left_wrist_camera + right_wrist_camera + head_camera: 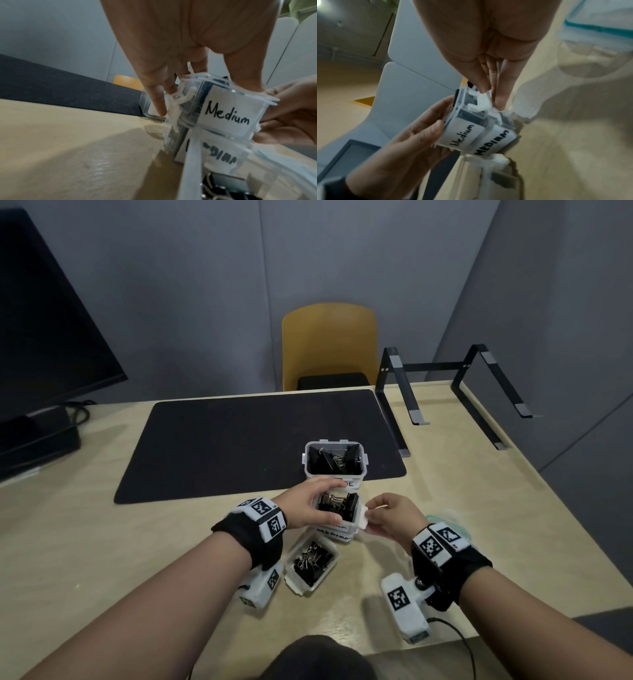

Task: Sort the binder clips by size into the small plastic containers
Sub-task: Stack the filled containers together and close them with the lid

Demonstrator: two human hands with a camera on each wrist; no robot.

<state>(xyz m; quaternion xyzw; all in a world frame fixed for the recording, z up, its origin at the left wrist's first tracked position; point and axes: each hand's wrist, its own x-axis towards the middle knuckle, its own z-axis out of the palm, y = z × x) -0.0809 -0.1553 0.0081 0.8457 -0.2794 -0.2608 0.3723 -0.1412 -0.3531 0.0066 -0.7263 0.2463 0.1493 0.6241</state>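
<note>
Nearest, at 6 o'clock on the table (137, 542), the small-clip box (312, 566) lies open, holding small clips (313, 559). Just beyond it the "Medium" box (342, 510) sits stacked on a second box (337, 534) lettered "MEDIUM"; black medium clips (337, 503) fill the top one.

The left hand (303, 506) comes in from 9 o'clock, its grip closed round the top box: fingers over the far rim, thumb on the near side. The left wrist view shows the handwritten label (228, 115) and a white latch (176, 102) by the fingertips (158, 104), which the head view hides under the hand.

The right hand (394, 517) meets the box from 3 o'clock, its grip narrow, pinching the white side latch (363, 517). The right wrist view shows thumb and finger (500, 97) closing on that latch (482, 100), and both labels side by side; only there is the lower lettering fully legible.

Farther, at 12 o'clock, the large-clip box (337, 460) stands open on the mat (222, 446) with large clips (334, 458) inside. Beyond are a monitor (44, 337) at 10 o'clock, a chair (329, 344) at 12, and a stand (445, 392) at 2.
</note>
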